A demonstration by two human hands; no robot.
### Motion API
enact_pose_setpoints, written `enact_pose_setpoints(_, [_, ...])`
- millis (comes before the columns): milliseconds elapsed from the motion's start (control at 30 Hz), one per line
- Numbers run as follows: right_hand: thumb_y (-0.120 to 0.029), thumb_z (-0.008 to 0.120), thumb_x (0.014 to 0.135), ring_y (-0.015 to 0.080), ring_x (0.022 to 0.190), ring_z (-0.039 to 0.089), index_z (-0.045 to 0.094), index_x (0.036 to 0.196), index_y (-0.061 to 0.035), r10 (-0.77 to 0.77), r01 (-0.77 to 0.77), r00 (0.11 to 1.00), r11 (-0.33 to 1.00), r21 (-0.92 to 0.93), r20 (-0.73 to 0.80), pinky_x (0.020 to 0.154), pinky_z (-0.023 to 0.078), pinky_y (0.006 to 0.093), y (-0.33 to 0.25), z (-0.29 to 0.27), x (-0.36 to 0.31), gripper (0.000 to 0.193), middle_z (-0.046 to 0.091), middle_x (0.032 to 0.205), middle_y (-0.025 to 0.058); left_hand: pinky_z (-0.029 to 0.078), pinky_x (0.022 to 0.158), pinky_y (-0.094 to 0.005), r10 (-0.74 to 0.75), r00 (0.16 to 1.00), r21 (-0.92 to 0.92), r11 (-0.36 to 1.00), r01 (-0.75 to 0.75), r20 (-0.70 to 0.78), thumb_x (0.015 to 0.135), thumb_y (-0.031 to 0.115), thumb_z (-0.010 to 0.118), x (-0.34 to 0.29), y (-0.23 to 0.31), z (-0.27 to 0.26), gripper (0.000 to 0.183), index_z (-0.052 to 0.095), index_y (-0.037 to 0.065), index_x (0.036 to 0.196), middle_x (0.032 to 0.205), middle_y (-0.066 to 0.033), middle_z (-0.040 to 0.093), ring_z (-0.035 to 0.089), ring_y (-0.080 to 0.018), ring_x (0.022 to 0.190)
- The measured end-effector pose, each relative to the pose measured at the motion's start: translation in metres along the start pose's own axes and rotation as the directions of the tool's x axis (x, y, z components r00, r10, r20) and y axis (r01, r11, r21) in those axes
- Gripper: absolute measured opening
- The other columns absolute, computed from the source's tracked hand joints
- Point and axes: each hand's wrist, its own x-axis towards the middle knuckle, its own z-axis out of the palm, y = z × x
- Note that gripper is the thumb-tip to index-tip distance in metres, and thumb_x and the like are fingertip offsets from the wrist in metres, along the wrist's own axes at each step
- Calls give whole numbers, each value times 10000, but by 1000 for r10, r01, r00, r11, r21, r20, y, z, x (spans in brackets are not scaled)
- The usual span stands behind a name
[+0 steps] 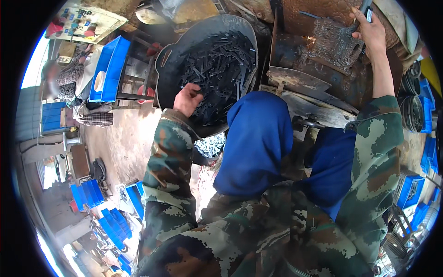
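So the big black tub sits at 11 to 12 o'clock, with a loop handle on its 10 o'clock side and a big heap of dark strips inside. Left hand is over its 7 o'clock part, fingers curled in and the grip narrow, right at the strips. Can't tell whether it has one pinched.

Small bucket just below the tub, near the middle of the view, full of silvery pieces. Out at 10 o'clock there's a blue tray with a round pale thing in it.

At 1 to 2 o'clock is a rusty metal trough, and in it a wet-looking, brown, lumpy block.

Right hand is up at 2 o'clock, wrapped around a dark rod beside the block. Rod's top end points roughly 12 o'clock and runs off toward the upper edge.

Strips are thin, straight, matte black with a few lighter glints, long axes every which way; a few near the tub's 3 o'clock side lie closer to 12-to-6.
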Motion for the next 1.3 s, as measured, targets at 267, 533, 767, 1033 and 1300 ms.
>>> enact_pose_setpoints(267, [-347,704,935,13,668,487,667,1221,-91,-3,3,1000,1000,8,29,555,507,201,-7,0,-4,385,719,1035,-19,527,816,-505,277,956,391,873,-292,95,925,209,561,-11,29,-13,346,569,117,1258,959,-212,703,673,-413,935])
enact_pose_setpoints(533, [-337,693,944,7,612,454,659,1227,-74,-3,3,1000,1000,7,-5,555,508,198,-16,2,-14,387,718,1051,-5,523,811,-491,67,994,210,974,-84,89,885,177,612,-51,9,-17,285,599,24,1125,913,-233,688,677,-412,914])
enact_pose_setpoints(767, [-334,689,946,6,619,466,641,1251,-72,-5,5,1000,1000,14,-8,559,515,199,-17,2,-16,404,722,1069,5,530,836,-461,-20,977,337,940,-54,212,817,241,705,-46,12,-4,377,650,-13,1090,929,-233,698,681,-403,930])
enact_pose_setpoints(1033, [-346,696,941,3,614,460,645,1235,-81,-3,3,1000,1000,14,-5,554,512,203,-20,7,-17,400,725,1055,0,505,681,-339,-141,942,21,990,142,306,839,214,664,-33,-7,-40,257,653,-29,920,759,-135,680,679,-208,733])
enact_pose_setpoints(1300, [-341,704,936,9,626,475,667,1188,-91,-20,20,1000,1000,15,-5,540,503,205,-2,5,1,357,716,986,-13,223,380,-224,-173,948,-555,777,298,267,964,177,524,-41,-1,-87,92,565,96,979,635,12,473,345,-58,430])
